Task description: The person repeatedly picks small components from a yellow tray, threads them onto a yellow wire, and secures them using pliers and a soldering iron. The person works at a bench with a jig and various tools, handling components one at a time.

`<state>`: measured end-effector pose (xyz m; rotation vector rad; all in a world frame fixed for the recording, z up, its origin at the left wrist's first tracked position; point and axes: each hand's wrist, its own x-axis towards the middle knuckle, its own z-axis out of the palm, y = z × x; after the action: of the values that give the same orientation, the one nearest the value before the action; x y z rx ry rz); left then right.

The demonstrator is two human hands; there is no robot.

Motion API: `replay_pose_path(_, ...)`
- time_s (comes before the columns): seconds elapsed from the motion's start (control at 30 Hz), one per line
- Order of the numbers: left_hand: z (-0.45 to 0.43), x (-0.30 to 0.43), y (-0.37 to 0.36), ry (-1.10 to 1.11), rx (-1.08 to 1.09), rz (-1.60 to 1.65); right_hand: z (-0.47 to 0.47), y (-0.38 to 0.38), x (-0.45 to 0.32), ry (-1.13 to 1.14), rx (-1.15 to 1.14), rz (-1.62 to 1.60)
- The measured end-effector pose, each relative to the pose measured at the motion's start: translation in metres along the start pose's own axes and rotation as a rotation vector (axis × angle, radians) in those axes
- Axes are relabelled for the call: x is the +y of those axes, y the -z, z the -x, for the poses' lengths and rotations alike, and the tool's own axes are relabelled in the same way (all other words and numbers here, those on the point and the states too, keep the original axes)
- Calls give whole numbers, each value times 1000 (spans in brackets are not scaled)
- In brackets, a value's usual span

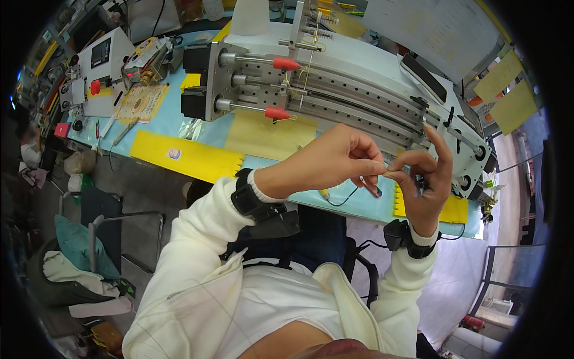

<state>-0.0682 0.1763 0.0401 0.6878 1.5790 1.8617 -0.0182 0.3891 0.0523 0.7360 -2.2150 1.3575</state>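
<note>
My left hand (334, 159) reaches in over the front of the bench, its thumb and finger pinched at something too small to make out. My right hand (426, 179) meets it fingertip to fingertip, also pinching there; a small dark and metallic object (419, 185) shows against its palm. Behind both hands lies a long metal winding-type machine (350, 98) with rods, rails and two red cone tips (278, 112). Thin yellow wire (306, 76) runs about its left part. A thin dark cable (343, 203) with a yellow end curves below my left hand.
Yellow strips with toothed ends (188, 155) lie along the bench's front edge. A pointed hand tool (125, 131) and a white device with a screen (105, 56) are at the left. A phone (423, 78) lies behind the machine. An armchair (101, 220) stands on the floor at left.
</note>
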Motion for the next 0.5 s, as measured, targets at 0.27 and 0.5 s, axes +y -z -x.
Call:
replay_pose_path(0.27, 62, -17, 14, -720, 611, -877, -49, -51, -15, -198, -308, -231)
replay_pose_path(0.5, 96, -34, 29, -529, 633, -224, -115, -109, 25, -97, -27, 253)
